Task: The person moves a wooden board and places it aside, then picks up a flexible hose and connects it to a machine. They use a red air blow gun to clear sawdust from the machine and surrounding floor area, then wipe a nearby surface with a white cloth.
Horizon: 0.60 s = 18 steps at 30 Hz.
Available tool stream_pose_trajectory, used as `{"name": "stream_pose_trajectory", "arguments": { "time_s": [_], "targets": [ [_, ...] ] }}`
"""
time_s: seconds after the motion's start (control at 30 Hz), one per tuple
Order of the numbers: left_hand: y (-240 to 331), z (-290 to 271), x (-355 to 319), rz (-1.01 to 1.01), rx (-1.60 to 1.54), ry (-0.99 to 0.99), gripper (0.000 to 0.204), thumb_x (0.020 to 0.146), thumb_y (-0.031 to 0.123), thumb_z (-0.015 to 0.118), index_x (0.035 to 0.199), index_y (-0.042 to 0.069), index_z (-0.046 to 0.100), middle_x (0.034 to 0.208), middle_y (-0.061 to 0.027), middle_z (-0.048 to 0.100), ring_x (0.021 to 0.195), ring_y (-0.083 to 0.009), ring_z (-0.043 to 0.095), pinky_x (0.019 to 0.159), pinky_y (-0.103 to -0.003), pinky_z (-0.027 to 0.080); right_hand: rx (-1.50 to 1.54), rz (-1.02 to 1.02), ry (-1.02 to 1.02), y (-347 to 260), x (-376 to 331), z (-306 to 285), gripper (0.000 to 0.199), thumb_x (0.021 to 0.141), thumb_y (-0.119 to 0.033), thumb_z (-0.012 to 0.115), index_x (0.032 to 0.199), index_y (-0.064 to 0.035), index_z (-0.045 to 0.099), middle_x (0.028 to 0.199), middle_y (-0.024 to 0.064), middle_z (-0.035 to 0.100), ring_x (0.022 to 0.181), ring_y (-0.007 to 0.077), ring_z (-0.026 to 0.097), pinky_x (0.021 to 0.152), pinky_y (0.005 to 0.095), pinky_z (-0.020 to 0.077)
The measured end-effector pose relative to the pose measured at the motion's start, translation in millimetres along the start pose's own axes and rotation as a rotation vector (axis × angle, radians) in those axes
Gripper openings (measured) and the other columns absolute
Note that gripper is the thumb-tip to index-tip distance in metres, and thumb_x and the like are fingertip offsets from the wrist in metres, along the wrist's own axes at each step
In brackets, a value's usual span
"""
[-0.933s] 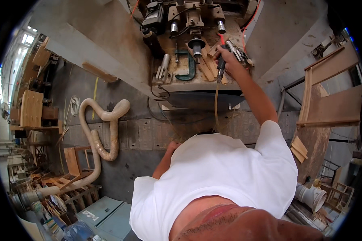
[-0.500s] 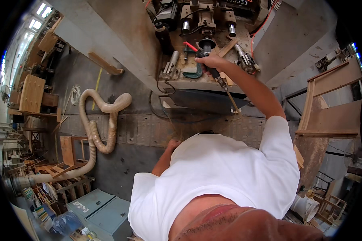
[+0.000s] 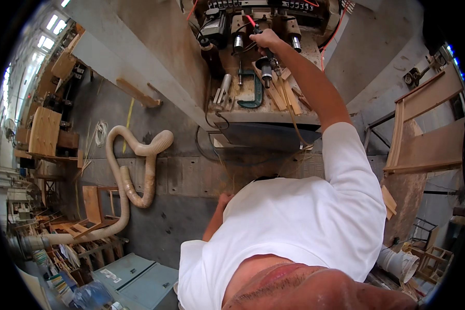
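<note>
My right hand is stretched out to a woodworking machine and is closed around a dark hand tool, from which a thin tan hose hangs down. The hand is between the machine's metal spindle heads. Just below it on the dusty machine table lie a green clamp, loose wood strips and two metal cylinders. My left hand hangs low beside my white shirt, mostly hidden, with nothing seen in it.
A beige ribbed dust hose snakes over the concrete floor at the left. Wooden frames lean at the right, chair parts are stacked lower left, and a grey-green cabinet stands near my feet.
My right hand has moved with the tool from the right side of the machine table leftward and farther in, to the spindle heads. The left hand has stayed at my side.
</note>
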<state>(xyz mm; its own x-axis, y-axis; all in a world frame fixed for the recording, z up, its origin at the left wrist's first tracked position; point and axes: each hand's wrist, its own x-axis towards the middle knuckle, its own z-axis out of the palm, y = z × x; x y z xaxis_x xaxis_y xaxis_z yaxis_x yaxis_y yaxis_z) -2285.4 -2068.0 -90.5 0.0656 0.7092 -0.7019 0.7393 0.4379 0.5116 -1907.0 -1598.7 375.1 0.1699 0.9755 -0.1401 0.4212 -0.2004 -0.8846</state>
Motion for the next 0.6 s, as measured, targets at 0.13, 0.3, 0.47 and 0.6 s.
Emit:
{"name": "stream_pose_trajectory", "arguments": {
  "time_s": [0.13,0.3,0.47,0.6],
  "targets": [
    [-9,0,-6,0.027,-0.003,0.014,0.04,0.075,0.038,0.063,0.088,0.0,0.068,0.082,-0.0197,0.067,0.078,-0.0266,0.067,0.069,-0.04,0.05,0.051,0.013,0.066,15,22,-33,0.035,0.081,-0.029,0.064,0.077,0.0057,0.058,0.067,0.0123,0.058,0.051,0.0229,0.059,0.046,0.0357,0.0505],
    [-22,-3,-19,0.01,-0.016,0.013,0.041,0.075,0.038,0.063,0.088,0.0,0.067,0.083,-0.0198,0.067,0.078,-0.0269,0.067,0.069,-0.04,0.05,0.125,0.081,0.266,48,31,-70,0.028,0.082,-0.022,0.06,0.075,0.0053,0.057,0.068,0.0132,0.058,0.055,0.0239,0.059,0.046,0.0373,0.0511],
    [-20,-12,-22,0.018,-0.004,0.007,0.041,0.075,0.038,0.063,0.088,0.0,0.067,0.083,-0.0198,0.067,0.078,-0.0271,0.067,0.069,-0.04,0.05,0.148,0.17,0.307,88,39,-128,0.031,0.082,-0.026,0.066,0.084,0.0033,0.055,0.068,0.0115,0.054,0.051,0.0224,0.054,0.043,0.0358,0.0467],
    [-16,-14,-24,0.028,-0.002,0.018,0.041,0.075,0.039,0.063,0.088,0.0,0.067,0.083,-0.0198,0.067,0.079,-0.0273,0.067,0.069,-0.04,0.05,0.223,0.179,0.412,107,41,-153,0.033,0.081,-0.028,0.066,0.084,0.0033,0.056,0.064,0.0105,0.054,0.049,0.0218,0.054,0.042,0.0358,0.0461]
  ]
}}
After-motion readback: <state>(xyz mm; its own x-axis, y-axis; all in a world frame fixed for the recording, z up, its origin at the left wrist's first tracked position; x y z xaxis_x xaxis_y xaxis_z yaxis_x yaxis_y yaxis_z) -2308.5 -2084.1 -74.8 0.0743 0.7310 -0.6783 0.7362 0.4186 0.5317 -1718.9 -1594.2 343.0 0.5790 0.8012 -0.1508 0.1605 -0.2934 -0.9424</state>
